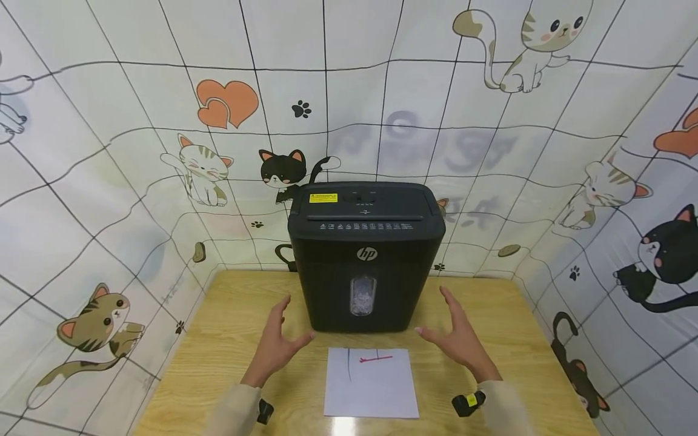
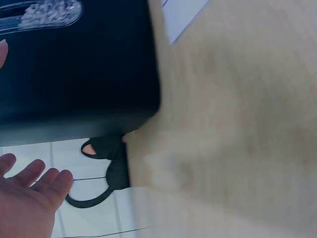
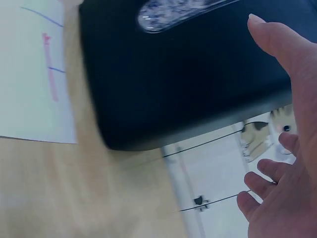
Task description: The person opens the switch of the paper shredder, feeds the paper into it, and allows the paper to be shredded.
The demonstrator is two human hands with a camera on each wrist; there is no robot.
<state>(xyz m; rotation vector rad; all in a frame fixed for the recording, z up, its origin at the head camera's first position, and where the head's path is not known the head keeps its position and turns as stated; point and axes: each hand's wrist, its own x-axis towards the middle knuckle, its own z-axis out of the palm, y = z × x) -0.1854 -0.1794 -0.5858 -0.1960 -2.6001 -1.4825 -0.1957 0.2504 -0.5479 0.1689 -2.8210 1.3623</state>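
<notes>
A black HP paper shredder [image 1: 332, 284] stands upright at the back of the table, its small front window [image 1: 362, 296] showing white shreds inside. My left hand [image 1: 279, 342] hovers at the shredder's lower left, thumb and fingers spread apart and holding nothing. On the opposite side, my right hand [image 1: 458, 336] is spread in the same way, with nothing in it. Both hands look apart from the shredder's sides. Between the wrists lies a white sheet of paper [image 1: 371, 387] with dark lines and a red mark along its far edge.
The wooden table [image 1: 218, 351] carries the shredder and the paper. Behind and on both sides hangs a white grid-patterned cloth [image 1: 354, 91] printed with cats, hearts and paw prints. A yellow label [image 1: 323, 198] sits on the shredder's top, near the long feed slot [image 1: 365, 217].
</notes>
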